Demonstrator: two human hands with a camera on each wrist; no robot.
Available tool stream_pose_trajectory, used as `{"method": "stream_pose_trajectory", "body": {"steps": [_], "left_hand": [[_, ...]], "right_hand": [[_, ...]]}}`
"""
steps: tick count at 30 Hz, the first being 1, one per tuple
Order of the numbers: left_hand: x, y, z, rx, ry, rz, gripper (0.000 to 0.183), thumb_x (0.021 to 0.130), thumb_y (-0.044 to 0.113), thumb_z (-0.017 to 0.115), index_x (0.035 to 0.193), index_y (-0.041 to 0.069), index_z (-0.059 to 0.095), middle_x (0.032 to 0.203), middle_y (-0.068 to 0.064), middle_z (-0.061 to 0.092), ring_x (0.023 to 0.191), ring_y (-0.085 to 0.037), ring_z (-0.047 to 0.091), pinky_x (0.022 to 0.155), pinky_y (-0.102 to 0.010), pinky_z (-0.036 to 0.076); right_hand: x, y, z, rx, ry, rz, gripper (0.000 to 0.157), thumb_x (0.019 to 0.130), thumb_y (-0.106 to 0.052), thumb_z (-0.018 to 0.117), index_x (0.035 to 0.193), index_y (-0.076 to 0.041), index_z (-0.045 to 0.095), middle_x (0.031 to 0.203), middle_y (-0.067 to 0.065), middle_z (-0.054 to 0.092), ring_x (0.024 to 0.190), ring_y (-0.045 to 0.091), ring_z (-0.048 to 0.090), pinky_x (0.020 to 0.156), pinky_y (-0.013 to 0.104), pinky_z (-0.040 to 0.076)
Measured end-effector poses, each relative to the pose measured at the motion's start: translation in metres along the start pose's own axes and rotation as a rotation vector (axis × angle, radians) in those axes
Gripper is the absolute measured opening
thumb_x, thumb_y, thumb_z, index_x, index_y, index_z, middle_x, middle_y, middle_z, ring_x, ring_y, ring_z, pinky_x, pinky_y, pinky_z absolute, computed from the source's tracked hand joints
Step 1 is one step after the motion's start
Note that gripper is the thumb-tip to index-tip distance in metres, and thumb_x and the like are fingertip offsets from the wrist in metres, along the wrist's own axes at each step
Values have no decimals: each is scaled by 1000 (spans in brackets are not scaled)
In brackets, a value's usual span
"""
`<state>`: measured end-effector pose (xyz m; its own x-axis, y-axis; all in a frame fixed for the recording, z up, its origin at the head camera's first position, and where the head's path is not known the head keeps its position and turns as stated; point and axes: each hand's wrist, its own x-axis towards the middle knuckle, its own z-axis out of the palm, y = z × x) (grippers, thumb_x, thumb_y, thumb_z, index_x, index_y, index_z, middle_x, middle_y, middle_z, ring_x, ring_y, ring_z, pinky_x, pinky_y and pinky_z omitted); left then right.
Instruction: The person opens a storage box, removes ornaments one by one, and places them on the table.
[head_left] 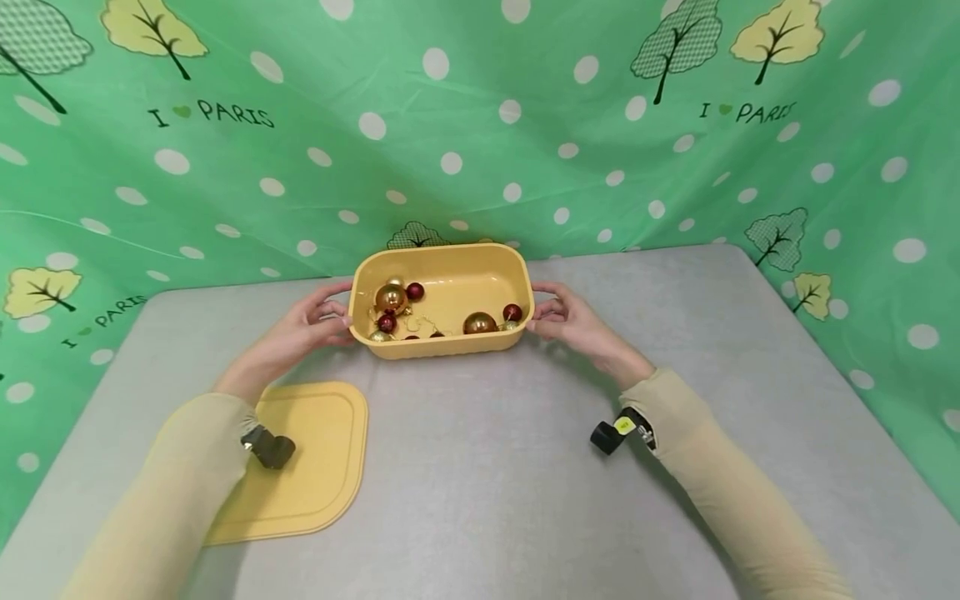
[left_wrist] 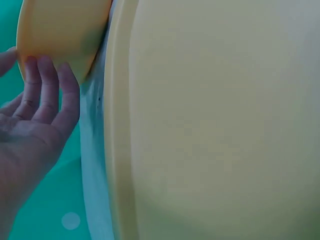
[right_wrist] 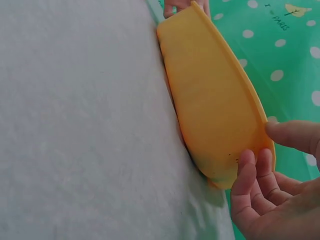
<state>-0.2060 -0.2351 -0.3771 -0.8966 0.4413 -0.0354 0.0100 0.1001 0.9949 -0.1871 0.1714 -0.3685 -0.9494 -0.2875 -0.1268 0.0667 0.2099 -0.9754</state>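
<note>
A yellow plastic box [head_left: 450,343] stands near the back of the table, holding several shiny baubles. Gold baubles [head_left: 392,298] and small dark red ones [head_left: 416,291] cluster at its left end; another large gold bauble [head_left: 480,322] and a red one [head_left: 512,312] lie at the right. My left hand [head_left: 318,317] holds the left end, thumb by the rim and bent fingertips against the wall. At the opposite end my right hand [head_left: 570,321] grips likewise; in the right wrist view its thumb [right_wrist: 292,134] presses the rim and its fingers curl against the end wall.
A flat yellow lid [head_left: 322,467] lies on the grey table [head_left: 480,467] at front left, partly under my left forearm [head_left: 180,475]. Behind the box hangs a green dotted curtain [head_left: 480,133], which also borders both sides of the table.
</note>
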Motion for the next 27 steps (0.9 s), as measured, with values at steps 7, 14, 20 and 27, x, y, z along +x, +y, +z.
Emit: {"method": "stream_pose_trajectory", "body": {"steps": [7, 14, 20, 27], "left_hand": [[2, 6, 0, 237, 17, -41, 70, 96, 10, 58, 154, 5, 18, 141, -24, 36, 126, -30, 45, 100, -44, 42], [14, 7, 0, 364, -37, -40, 92, 92, 18, 67, 157, 19, 2, 161, -9, 0, 145, -34, 6, 113, -49, 15], [18, 2, -3, 357, -83, -65, 107, 86, 15, 73, 156, 22, -8, 161, -4, -8, 145, -26, 1, 114, -48, 12], [22, 5, 0, 387, -105, -65, 111, 85, 17, 74, 154, 22, -13, 160, -5, -12, 145, -27, 2, 114, -47, 10]], "right_hand": [[-2, -4, -6, -36, 25, -26, 67, 86, -1, 63, 146, -1, 34, 116, 21, 53, 93, 21, 58, 81, 35, 51], [1, -14, -7, -119, 107, -121, 59, 87, 3, 61, 142, 2, 41, 120, 25, 52, 102, 31, 53, 87, 33, 45], [4, -23, 7, -124, 124, -236, 51, 85, 7, 62, 134, 7, 48, 116, 28, 53, 108, 37, 51, 96, 46, 41], [9, -31, 25, -117, 67, -330, 48, 83, 7, 63, 129, 11, 50, 115, 28, 53, 110, 45, 48, 97, 47, 42]]}}
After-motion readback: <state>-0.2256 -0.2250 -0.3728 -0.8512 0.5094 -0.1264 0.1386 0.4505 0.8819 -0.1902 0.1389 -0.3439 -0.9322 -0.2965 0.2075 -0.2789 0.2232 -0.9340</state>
